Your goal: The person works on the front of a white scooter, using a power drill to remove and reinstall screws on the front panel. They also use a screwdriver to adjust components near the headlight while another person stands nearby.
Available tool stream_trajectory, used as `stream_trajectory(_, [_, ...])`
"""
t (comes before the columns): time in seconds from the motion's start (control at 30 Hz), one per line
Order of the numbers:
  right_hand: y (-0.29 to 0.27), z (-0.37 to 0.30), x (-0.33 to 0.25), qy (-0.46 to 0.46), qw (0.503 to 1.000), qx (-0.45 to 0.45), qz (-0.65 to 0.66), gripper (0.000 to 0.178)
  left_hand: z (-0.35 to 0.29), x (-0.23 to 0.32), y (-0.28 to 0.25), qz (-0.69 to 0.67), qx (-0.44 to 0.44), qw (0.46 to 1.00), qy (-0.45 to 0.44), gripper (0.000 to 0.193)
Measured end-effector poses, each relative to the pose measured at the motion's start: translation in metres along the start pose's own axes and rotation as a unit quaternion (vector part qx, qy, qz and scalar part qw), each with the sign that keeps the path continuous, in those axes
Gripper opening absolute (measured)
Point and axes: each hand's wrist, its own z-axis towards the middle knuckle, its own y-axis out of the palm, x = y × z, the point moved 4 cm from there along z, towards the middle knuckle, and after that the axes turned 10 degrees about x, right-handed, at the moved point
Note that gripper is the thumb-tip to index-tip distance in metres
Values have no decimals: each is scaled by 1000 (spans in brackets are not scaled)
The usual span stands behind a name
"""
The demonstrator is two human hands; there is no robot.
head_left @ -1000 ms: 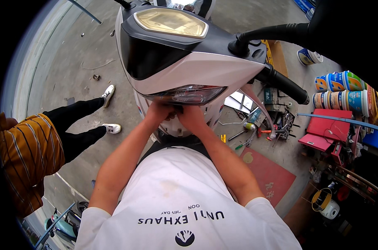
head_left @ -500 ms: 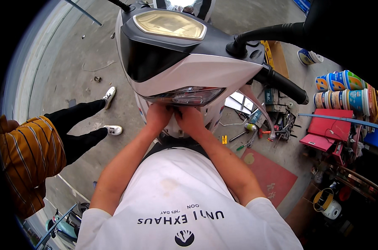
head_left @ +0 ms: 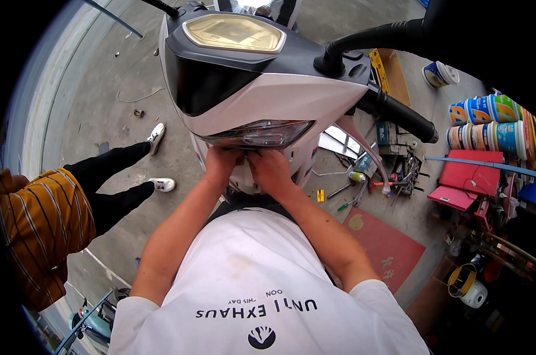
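A white scooter's headlight (head_left: pixel 257 132) sits under the dark front cowl, with the left hand (head_left: pixel 219 165) and right hand (head_left: pixel 270 170) pressed side by side against its lower edge, fingers curled on the trim. Right of them, tools (head_left: pixel 362 184) and a red toolbox (head_left: pixel 468 183) lie on the concrete floor (head_left: pixel 102 77); at left, a person in a striped top (head_left: pixel 43 225) stands by.

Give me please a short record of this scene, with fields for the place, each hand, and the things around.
place: concrete floor, seen from above
main thing: white and black scooter
left hand: pressed up under the headlight, fingers hidden
right hand: beside the left hand, under the same headlight
nearby: hand tools on the floor, red toolbox, paint buckets
other person: striped sleeve, at left
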Motion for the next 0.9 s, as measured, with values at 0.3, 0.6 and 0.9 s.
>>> stream_trajectory(0.3, [-1,1,11,140,987,-32,74,13,-20,28,3,345,5,861,374,19])
stream_trajectory(0.6, [10,0,29,243,952,-59,179,22,-19,26,-6,184,-71,960,198,22])
stream_trajectory(0.9, [27,2,36,198,956,3,217,21,-18,23,-6,301,-69,912,270,19])
